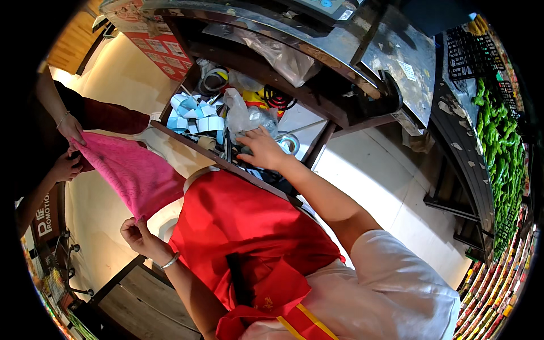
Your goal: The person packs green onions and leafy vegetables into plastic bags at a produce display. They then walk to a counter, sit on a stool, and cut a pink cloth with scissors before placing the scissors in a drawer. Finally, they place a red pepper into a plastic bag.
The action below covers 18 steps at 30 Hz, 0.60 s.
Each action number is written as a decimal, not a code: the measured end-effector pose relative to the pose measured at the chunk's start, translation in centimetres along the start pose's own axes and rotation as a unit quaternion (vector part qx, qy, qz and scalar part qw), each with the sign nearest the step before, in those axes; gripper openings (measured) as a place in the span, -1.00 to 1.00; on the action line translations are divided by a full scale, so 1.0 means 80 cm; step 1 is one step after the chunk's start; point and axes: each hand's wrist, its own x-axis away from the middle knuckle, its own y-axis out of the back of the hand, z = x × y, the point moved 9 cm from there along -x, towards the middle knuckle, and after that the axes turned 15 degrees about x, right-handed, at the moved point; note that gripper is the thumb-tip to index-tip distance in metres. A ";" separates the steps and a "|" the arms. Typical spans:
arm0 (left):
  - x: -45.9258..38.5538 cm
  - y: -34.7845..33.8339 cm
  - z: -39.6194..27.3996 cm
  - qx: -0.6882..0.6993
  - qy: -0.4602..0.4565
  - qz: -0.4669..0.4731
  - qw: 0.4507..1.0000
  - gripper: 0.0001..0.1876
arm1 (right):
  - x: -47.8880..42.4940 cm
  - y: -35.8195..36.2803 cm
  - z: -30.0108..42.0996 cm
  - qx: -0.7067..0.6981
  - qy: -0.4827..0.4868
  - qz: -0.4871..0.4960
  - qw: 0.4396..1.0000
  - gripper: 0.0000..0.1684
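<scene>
My left hand [142,240] pinches one corner of a pink cloth [136,174]. Another person's hands [70,144] are at its far end, so it stretches between us. My right hand [265,148] reaches into an open drawer [193,148], fingers spread, touching or just over a crumpled clear plastic bag [250,117]. Around it lie crumpled light-blue and white label strips [195,112], rolls of tape [213,80], a black coil [278,97] and a shiny tape roll [289,143]. What lies beneath the bag cannot be made out.
Above the drawer, a worn metal counter [391,59] carries a device with buttons [329,6]; clear plastic bags [276,53] hang from the shelf below it. Green peppers [501,170] fill a display at the right. A wooden platform [148,304] is at lower left.
</scene>
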 end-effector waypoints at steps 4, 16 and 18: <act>0.000 0.017 -0.002 -0.015 -0.007 -0.009 1.000 -0.92 | 0.063 0.059 -0.034 -0.135 -0.095 -0.266 0.950 -0.62; -0.004 0.016 -0.008 -0.035 -0.018 -0.021 0.999 -0.92 | 0.085 -0.052 -0.132 -0.149 -0.429 -0.092 0.886 -0.15; -0.006 0.021 -0.005 -0.034 -0.015 -0.024 0.999 -0.92 | 0.059 -0.042 -0.112 -0.151 -0.403 -0.046 0.901 -0.16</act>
